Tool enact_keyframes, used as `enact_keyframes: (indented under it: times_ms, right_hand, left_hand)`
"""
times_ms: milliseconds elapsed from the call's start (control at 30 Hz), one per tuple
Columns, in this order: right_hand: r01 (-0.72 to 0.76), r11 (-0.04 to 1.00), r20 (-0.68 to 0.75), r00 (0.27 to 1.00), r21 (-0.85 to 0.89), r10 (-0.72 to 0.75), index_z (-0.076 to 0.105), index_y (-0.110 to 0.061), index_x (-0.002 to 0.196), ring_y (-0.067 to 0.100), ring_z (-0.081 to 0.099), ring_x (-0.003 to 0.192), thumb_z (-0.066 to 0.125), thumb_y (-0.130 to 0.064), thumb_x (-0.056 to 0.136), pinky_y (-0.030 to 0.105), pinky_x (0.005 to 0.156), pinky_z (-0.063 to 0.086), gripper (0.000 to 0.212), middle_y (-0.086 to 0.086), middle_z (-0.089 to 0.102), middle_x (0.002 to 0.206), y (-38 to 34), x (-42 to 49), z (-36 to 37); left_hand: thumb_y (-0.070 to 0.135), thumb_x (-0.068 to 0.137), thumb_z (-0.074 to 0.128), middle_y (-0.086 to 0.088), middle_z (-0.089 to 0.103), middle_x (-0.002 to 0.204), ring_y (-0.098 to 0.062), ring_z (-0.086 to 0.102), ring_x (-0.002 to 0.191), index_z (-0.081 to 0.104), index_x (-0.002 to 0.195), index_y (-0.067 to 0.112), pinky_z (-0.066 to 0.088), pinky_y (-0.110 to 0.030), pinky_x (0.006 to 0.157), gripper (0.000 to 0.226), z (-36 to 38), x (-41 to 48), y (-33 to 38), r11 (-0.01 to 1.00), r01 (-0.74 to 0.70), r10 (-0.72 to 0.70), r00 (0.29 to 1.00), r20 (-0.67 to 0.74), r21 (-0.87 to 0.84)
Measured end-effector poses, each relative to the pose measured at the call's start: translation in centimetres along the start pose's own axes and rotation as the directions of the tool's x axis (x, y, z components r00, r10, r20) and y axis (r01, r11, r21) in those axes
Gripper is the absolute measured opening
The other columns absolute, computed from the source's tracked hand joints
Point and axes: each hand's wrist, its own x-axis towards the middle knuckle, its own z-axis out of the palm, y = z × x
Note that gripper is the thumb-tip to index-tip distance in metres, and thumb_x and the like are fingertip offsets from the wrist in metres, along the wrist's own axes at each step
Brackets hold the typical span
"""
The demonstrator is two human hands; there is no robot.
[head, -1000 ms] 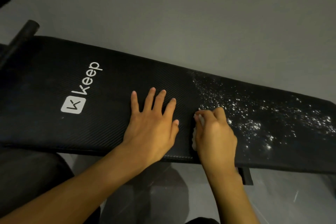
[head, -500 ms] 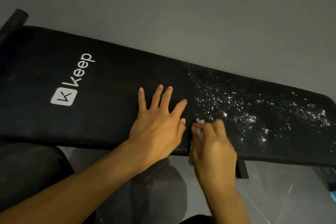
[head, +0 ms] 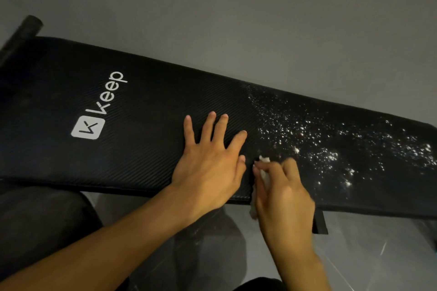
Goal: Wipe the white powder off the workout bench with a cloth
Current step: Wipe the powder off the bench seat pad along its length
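A long black workout bench (head: 146, 111) with a white "Keep" logo lies slantwise across the view. White powder (head: 331, 146) speckles its right half; the left half is dark and bare. My left hand (head: 208, 163) lies flat on the pad with its fingers spread, just left of the powder. My right hand (head: 283, 194) grips a small white cloth (head: 263, 160) at the pad's near edge, at the left border of the powder. Most of the cloth is hidden under the fingers.
A grey wall (head: 236, 19) runs behind the bench. A black bar (head: 21, 35) sticks out at the bench's far-left end. A black bracket (head: 320, 222) hangs below the pad's near edge, over a glossy tiled floor (head: 366, 255). A dark rounded shape (head: 35, 224) lies at lower left.
My right hand has drawn the cloth back from the pad toward its near edge. My left hand has stayed flat on the pad.
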Motion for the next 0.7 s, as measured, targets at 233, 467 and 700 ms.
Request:
enact_keyframes:
  times_ms: [233, 467, 700]
  right_hand:
    - [-0.040, 0.992, -0.048, 0.998, -0.123, 0.034, 0.066, -0.012, 0.105, 0.030, 0.061, 0.064, 0.057, -0.031, 0.098, 0.033, 0.048, 0.045, 0.022, 0.007, 0.054, 0.101, 0.0, 5.9, 2.1]
    - [-0.020, 0.999, -0.033, 0.999, -0.046, 0.018, 0.066, -0.021, 0.105, 0.021, 0.059, 0.058, 0.056, -0.035, 0.097, 0.034, 0.043, 0.047, 0.019, -0.001, 0.051, 0.094, -1.3, 1.7, 0.9]
    - [-0.080, 0.983, -0.040, 0.996, -0.168, 0.074, 0.063, -0.011, 0.108, 0.031, 0.061, 0.072, 0.050, -0.032, 0.101, 0.033, 0.053, 0.041, 0.026, 0.009, 0.053, 0.106, -1.1, 8.9, 3.1]
  left_hand:
    - [0.047, 0.101, 0.021, -0.019, 0.016, 0.165, -0.039, 0.007, 0.154, 0.025, 0.156, 0.028, 0.006, -0.073, 0.117, 0.059, -0.1, 0.0, 0.1, 1.000, 0.003, -0.003, 1.000, 0.001, 0.017]
    - [0.048, 0.101, 0.019, -0.020, 0.015, 0.165, -0.040, 0.005, 0.154, 0.023, 0.157, 0.027, 0.006, -0.074, 0.116, 0.060, 0.1, 0.0, 0.0, 1.000, -0.002, 0.002, 1.000, -0.007, 0.010]
    - [0.046, 0.098, 0.016, -0.021, 0.023, 0.163, -0.041, 0.013, 0.153, 0.031, 0.154, 0.026, 0.009, -0.075, 0.115, 0.061, 0.3, 0.0, 0.1, 1.000, -0.004, 0.004, 1.000, -0.029, 0.012]
